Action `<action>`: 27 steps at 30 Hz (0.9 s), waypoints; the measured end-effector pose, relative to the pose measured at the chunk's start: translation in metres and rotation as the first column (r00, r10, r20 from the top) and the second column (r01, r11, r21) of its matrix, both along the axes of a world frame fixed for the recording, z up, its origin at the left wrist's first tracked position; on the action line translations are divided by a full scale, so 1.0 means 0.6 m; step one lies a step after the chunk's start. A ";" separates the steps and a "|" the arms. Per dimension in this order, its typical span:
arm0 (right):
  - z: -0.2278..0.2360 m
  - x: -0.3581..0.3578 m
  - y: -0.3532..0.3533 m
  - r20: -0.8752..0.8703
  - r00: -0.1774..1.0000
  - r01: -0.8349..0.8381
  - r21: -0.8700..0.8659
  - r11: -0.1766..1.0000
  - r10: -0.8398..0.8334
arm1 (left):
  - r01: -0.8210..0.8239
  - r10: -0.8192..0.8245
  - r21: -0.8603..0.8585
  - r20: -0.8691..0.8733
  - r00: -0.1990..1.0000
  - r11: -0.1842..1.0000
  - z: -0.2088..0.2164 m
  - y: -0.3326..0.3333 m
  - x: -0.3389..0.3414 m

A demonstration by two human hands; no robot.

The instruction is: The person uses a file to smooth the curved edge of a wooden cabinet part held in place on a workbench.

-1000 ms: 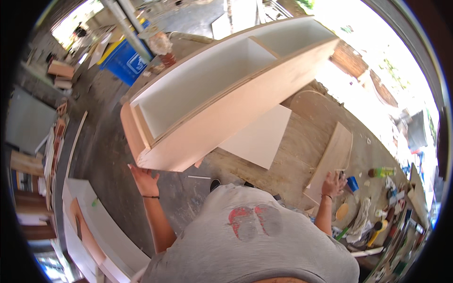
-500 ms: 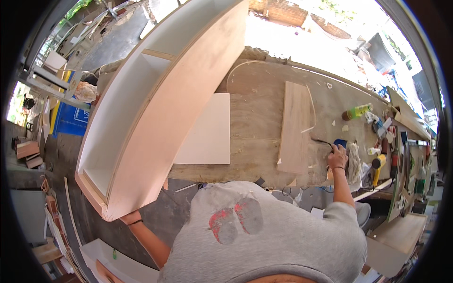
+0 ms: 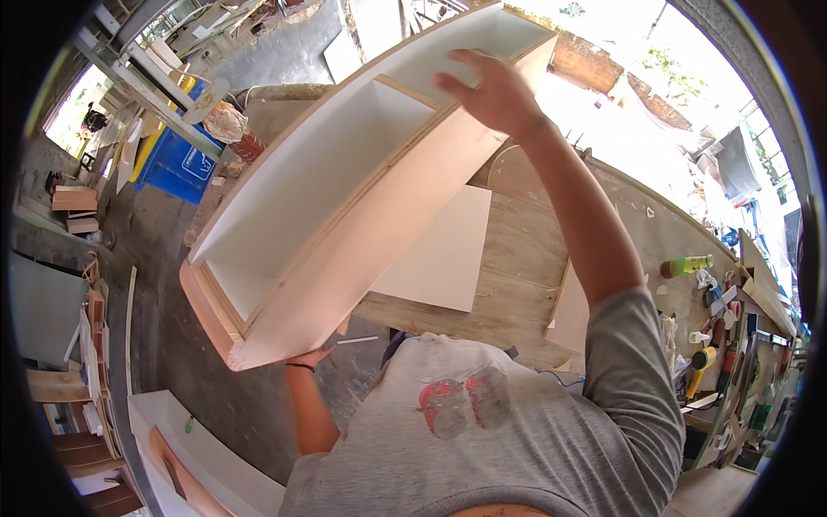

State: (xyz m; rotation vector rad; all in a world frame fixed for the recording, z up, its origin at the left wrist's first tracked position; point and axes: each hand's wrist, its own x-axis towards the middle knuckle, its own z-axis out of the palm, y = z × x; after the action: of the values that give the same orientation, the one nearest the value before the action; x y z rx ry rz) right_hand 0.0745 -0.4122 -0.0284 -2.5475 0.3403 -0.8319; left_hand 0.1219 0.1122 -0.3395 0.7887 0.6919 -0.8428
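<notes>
A long open wooden cabinet box (image 3: 388, 228), with white inner faces, a cross divider and a bare pale side, lies slantwise over the left of the workbench (image 3: 530, 233). Its near end juts out past the bench edge. My left hand (image 3: 312, 355) grips the underside near that end, its fingers partly hidden by the box. Over the far half hangs my right hand (image 3: 500, 90), open with fingers apart and holding nothing. It overlaps the box's upper edge, and whether it touches I cannot tell. Beneath the box a white panel (image 3: 452, 258) lies on the bench.
Right of the panel lies a wooden board (image 3: 570, 314), partly behind my arm. A green bottle (image 3: 687, 266) and a yellow-handled tool (image 3: 702, 369) are at the right. A blue bin (image 3: 177, 164) stands at the left. Another white open box (image 3: 194, 457) sits at the lower left.
My right hand has left the blue item on the right of the bench and swung up over the box. My left hand stays under the near end. The view has shifted.
</notes>
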 end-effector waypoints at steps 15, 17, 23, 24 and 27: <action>0.012 0.124 0.040 -0.748 0.662 0.023 0.090 0.996 0.052 | -0.107 0.101 0.093 0.072 0.992 0.990 -0.059 0.010 0.032; 0.004 0.098 0.026 -0.701 0.713 0.020 0.056 0.998 0.025 | -0.100 0.092 0.085 0.090 0.992 0.991 -0.063 0.005 0.047; 0.035 -0.006 0.042 -0.616 0.783 0.117 0.014 0.993 -0.084 | -0.089 0.072 0.109 0.146 0.987 0.990 -0.057 0.007 0.079; 0.051 -0.025 0.050 -0.622 0.777 0.136 0.013 0.991 -0.099 | -0.086 0.068 0.108 0.163 0.984 0.990 -0.057 0.002 0.087; 0.061 -0.089 0.069 -0.560 0.813 0.237 0.065 0.969 -0.161 | -0.070 0.046 0.102 0.224 0.973 0.992 -0.044 -0.008 0.114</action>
State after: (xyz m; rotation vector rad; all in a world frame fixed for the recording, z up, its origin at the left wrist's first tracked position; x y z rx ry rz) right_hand 0.0211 -0.3709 0.0081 -2.6071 0.8264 -0.0993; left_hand 0.1902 0.1071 -0.3659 0.9406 0.5627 -0.6558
